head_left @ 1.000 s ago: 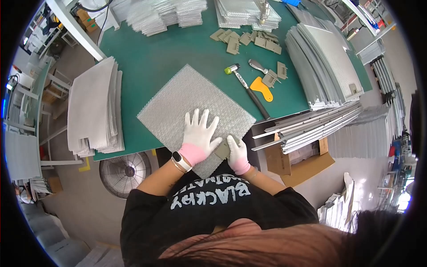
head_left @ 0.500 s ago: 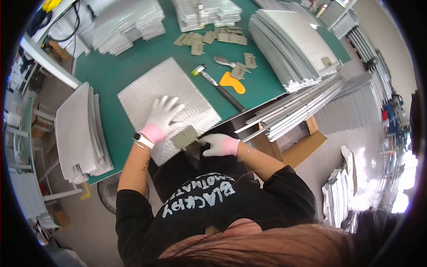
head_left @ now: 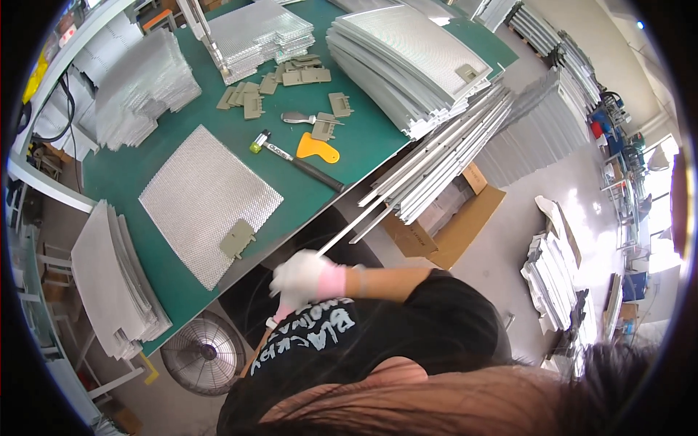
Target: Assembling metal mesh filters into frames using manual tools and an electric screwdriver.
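Observation:
Both white-gloved hands meet close to my body, just off the table's front edge. My right hand (head_left: 314,273) is closed, and the end of a long thin metal strip (head_left: 347,232) runs to it from the bundle on the right. My left hand (head_left: 284,289) is partly covered by the right one, and its fingers are blurred. On the green table (head_left: 254,149) beyond lies a silver mesh sheet (head_left: 207,196), set at an angle. A flat grey-green plastic piece (head_left: 237,239) rests on the sheet's near right corner, apart from both hands.
A hammer (head_left: 298,161), a yellow scraper (head_left: 317,148) and a screwdriver (head_left: 302,118) lie mid-table, near several plastic pieces (head_left: 251,100). Stacked mesh sheets (head_left: 407,58) stand around. Metal strips (head_left: 443,160) overhang the right edge above a cardboard box (head_left: 465,225). A fan (head_left: 205,352) stands below.
My left hand has left the mesh sheet and joined the right by my body. One metal strip now reaches further out of the bundle. The view has turned rightward.

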Motion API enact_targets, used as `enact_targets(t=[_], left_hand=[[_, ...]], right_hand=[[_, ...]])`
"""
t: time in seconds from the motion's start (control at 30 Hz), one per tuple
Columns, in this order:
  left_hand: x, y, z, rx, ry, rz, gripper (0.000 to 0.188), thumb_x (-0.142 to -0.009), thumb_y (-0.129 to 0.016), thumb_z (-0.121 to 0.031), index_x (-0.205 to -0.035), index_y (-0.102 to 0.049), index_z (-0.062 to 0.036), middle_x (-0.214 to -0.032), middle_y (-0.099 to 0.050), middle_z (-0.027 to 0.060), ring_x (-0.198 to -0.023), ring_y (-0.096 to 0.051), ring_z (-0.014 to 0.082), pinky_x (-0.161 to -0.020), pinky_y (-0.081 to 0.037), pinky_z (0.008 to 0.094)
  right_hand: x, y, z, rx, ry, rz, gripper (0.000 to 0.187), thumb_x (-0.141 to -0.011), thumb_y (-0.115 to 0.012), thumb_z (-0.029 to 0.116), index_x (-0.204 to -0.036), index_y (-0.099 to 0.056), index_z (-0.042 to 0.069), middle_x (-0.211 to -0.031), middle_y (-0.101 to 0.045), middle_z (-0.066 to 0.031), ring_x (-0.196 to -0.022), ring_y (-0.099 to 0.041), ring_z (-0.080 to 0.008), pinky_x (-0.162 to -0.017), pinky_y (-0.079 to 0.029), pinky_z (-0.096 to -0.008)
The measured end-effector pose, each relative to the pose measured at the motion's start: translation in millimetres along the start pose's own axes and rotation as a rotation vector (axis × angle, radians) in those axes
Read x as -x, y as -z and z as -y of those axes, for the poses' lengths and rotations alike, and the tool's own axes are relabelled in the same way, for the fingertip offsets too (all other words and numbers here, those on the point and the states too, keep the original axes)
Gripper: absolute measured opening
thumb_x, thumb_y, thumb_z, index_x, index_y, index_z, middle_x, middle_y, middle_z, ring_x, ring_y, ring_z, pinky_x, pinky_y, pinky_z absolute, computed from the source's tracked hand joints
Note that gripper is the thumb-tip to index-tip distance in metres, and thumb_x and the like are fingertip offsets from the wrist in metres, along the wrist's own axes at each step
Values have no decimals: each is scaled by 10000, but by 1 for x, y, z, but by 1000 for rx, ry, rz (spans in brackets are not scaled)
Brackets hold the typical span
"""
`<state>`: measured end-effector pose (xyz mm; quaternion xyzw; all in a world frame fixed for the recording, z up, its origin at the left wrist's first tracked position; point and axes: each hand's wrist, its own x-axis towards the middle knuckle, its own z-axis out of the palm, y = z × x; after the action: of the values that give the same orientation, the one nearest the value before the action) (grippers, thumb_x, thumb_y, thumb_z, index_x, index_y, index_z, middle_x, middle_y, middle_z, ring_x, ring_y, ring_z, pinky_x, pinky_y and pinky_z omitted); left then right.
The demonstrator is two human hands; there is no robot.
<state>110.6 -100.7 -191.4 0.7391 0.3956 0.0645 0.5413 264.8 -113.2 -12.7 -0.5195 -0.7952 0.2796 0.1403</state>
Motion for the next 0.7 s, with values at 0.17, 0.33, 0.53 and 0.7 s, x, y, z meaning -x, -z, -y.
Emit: enact_targets(t=[0.17,0.33,0.53,0.7], left_hand=[[-10,52,-47,1196,-401,-94,675,-949,-576,-521,-1366,-467,0,-1160,-631,142,-1187,-578,282,-1072,-454,409],[93,212,-69,1490,-830,-672,550,-940,-595,-483,-1249,-518,-34,-961,-624,50,-914,-589,169,-814,-493,327],[179,251,-51,1118,-802,-584,585,-1056,-327,-526,-936,-618,-32,-566,-473,-10,-488,-400,89,-477,-334,244],[114,174,-56,781,-262,-460,735,-1057,-226,-562,-935,-621,45,-496,-461,22,-381,-415,144,-392,-367,293]], right_hand=[[-9,-161,-19,-810,454,-421,295,-801,-778,266,-1044,-713,111,-927,-696,-97,-844,-695,-275,-709,-551,-408],[37,-2,-84,-2260,-65,-654,125,-945,-585,207,-956,-606,84,-884,-614,-73,-798,-614,-210,-695,-527,-340],[160,111,-165,-1624,15,-1620,194,-1003,-491,252,-974,-592,89,-916,-590,-21,-830,-560,-172,-776,-506,-330],[86,181,-88,-1502,151,-1521,195,-972,-576,236,-880,-544,68,-742,-493,-12,-665,-509,-117,-586,-450,-281]])
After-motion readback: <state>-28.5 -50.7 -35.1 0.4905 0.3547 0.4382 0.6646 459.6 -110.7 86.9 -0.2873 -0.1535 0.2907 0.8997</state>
